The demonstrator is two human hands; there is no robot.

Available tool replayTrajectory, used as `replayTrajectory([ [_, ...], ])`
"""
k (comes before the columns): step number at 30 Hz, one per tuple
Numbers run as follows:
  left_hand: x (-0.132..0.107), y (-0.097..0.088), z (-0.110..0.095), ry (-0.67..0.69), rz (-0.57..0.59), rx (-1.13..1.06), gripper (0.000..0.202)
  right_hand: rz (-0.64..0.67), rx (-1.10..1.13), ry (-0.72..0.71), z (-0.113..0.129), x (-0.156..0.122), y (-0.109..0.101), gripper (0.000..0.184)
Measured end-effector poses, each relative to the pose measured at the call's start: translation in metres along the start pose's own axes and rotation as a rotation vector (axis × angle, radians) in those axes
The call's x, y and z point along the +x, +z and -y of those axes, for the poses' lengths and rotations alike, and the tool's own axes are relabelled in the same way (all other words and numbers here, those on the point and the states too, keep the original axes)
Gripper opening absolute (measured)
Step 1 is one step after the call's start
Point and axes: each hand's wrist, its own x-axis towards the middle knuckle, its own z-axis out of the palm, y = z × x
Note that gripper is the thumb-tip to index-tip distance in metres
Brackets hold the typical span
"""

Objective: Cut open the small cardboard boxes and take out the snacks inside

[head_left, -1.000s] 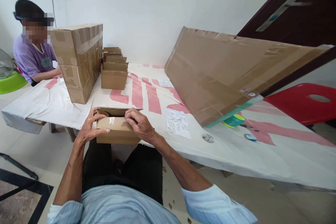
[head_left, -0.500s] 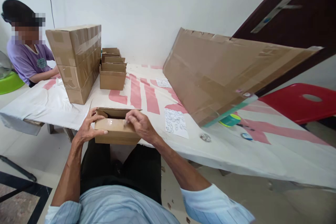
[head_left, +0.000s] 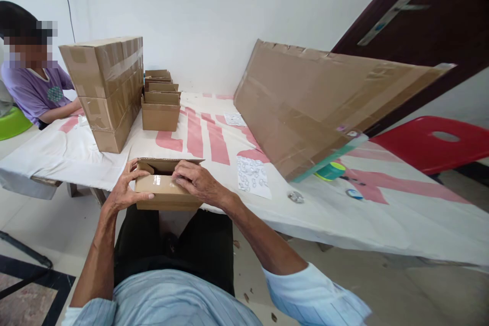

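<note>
1 L hand [head_left: 128, 189] & 1 R hand [head_left: 202, 182] on 1 sm. box [head_left: 168, 198]. R of the fingers [head_left: 185, 168]: 2 paper sheets [head_left: 253, 178], 1 big cardbd. sheet [head_left: 324, 112], 1 red chair [head_left: 412, 147]. L of them: 1 box stack [head_left: 110, 91], 3 high, & 1 other person [head_left: 32, 91].

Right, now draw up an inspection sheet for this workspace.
Surface: white cloth with red markings.
Job's things: cardboard box at the near edge, rear flap raised, contents hidden; small open boxes beyond, beside taped stacked boxes.
Clutter: printed sheet, green container, large cardboard panel.
Hands: left hand grips the box's left end; right hand is at its top, towards the right end, exact grip unclear.
Cables: thin dark cable against the wall.
Surroundings: dark door, red seat, a person in purple at the far left.
</note>
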Motion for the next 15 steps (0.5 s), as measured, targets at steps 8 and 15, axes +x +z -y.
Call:
replayTrajectory([
  [8, -0.002, -0.005, 0.002, -0.041, 0.014, -0.030, 0.065, -0.378, 0.496, 0.339, -0.013, -0.008, 0.000, 0.019],
  [15, 0.004, -0.005, 0.002, -0.017, -0.038, 0.017, 0.064, -0.587, 0.873, 0.432, -0.005, -0.017, -0.016, 0.035],
])
